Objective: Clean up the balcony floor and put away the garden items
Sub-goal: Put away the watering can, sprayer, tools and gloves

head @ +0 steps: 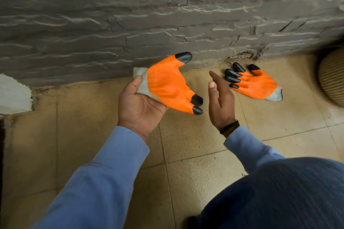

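Observation:
My left hand point(138, 106) holds an orange garden glove point(167, 83) with black fingertips by its grey cuff, above the floor near the wall. A second orange glove point(255, 83) of the same kind lies flat on the tan tiles to the right, its black fingertips pointing left toward the floor drain. My right hand point(220, 98) hovers between the two gloves, fingers straight and relaxed, holding nothing. It is just left of the lying glove and does not touch it.
A grey stone-textured wall point(130, 15) runs along the back. A round floor drain point(242, 55) sits at its foot. A ribbed beige pot point(333, 78) stands at the right edge. A white object point(13, 95) is at the left. My knee point(279, 191) fills the lower right.

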`<action>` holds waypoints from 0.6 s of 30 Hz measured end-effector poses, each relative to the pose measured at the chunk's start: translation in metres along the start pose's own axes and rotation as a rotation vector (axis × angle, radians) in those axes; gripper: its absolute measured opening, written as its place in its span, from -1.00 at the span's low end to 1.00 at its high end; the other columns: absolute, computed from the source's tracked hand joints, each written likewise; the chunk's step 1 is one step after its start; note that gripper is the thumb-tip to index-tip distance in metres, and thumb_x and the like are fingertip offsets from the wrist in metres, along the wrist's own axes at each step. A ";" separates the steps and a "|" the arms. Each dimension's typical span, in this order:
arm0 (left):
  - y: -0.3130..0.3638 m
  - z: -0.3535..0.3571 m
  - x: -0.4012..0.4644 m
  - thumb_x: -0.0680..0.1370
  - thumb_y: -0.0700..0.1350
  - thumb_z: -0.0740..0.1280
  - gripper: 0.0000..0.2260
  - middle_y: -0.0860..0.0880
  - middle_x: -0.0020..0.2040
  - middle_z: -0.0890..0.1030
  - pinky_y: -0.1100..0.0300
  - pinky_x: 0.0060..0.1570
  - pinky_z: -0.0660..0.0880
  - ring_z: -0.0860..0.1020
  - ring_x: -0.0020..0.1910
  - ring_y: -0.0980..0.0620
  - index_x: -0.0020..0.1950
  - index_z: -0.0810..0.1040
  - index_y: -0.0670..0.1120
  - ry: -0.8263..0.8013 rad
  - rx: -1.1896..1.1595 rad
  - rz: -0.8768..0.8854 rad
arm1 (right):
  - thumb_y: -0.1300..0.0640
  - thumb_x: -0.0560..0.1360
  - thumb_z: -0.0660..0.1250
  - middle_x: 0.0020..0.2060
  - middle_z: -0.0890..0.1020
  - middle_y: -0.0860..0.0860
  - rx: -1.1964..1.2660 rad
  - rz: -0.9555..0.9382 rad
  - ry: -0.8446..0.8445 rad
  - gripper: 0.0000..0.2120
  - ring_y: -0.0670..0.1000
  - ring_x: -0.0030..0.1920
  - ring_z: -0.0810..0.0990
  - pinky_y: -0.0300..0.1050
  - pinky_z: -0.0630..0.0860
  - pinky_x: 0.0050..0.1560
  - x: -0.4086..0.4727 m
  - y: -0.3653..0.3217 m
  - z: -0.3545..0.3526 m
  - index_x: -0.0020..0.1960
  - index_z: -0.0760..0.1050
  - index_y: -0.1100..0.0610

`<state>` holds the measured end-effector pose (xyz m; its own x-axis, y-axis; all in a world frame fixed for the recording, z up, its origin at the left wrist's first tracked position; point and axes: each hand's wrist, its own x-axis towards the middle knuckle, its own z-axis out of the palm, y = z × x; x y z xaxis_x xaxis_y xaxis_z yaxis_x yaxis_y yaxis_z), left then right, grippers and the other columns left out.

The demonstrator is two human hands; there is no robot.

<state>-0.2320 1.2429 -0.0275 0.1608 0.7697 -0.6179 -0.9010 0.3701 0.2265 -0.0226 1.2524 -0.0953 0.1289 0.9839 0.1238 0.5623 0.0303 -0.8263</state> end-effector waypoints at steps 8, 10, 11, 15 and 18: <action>-0.012 0.009 -0.001 0.68 0.03 0.09 -0.56 -0.21 0.44 0.50 -0.18 0.49 0.28 0.48 0.43 -0.18 0.44 0.46 -0.19 -0.060 -0.001 -0.041 | -0.06 0.67 0.01 0.61 0.09 0.16 -0.109 -0.383 -0.452 -0.41 0.12 0.62 0.05 0.21 0.13 0.55 -0.027 -0.020 0.020 0.61 0.10 0.22; -0.010 0.007 -0.001 0.68 0.04 0.09 -0.58 -0.18 0.34 0.60 -0.21 0.38 0.40 0.57 0.33 -0.16 0.36 0.52 -0.16 -0.036 0.033 -0.033 | -0.18 0.67 -0.05 0.60 0.18 0.13 -0.257 -0.326 -0.427 -0.38 0.16 0.61 0.08 0.21 0.14 0.54 -0.017 0.001 0.009 0.60 0.16 0.16; -0.009 0.007 -0.001 0.68 0.05 0.09 -0.58 -0.17 0.32 0.61 -0.20 0.32 0.46 0.59 0.30 -0.14 0.36 0.52 -0.16 -0.026 0.053 -0.023 | -0.19 0.66 -0.04 0.57 0.24 0.14 -0.303 -0.271 -0.384 -0.38 0.18 0.59 0.13 0.21 0.17 0.53 -0.011 0.012 0.003 0.58 0.23 0.16; -0.009 0.014 -0.004 0.67 0.05 0.11 -0.56 -0.19 0.39 0.55 -0.23 0.39 0.37 0.50 0.41 -0.17 0.46 0.45 -0.15 -0.055 0.053 0.000 | -0.07 0.58 0.09 0.42 0.47 0.21 -0.511 -0.074 -0.133 -0.45 0.27 0.45 0.37 0.20 0.31 0.45 0.016 0.054 -0.029 0.44 0.43 0.23; -0.014 0.017 -0.004 0.59 0.01 0.19 -0.53 -0.16 0.43 0.52 -0.22 0.46 0.30 0.47 0.44 -0.15 0.45 0.47 -0.13 -0.089 0.030 0.007 | 0.07 0.49 0.22 0.39 0.47 0.24 -0.668 0.053 -0.062 -0.48 0.33 0.40 0.38 0.26 0.40 0.35 0.029 0.074 -0.047 0.42 0.44 0.23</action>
<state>-0.2126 1.2435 -0.0153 0.1903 0.8150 -0.5474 -0.8899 0.3787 0.2544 0.0614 1.2752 -0.1272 0.1340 0.9900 0.0442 0.9436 -0.1139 -0.3108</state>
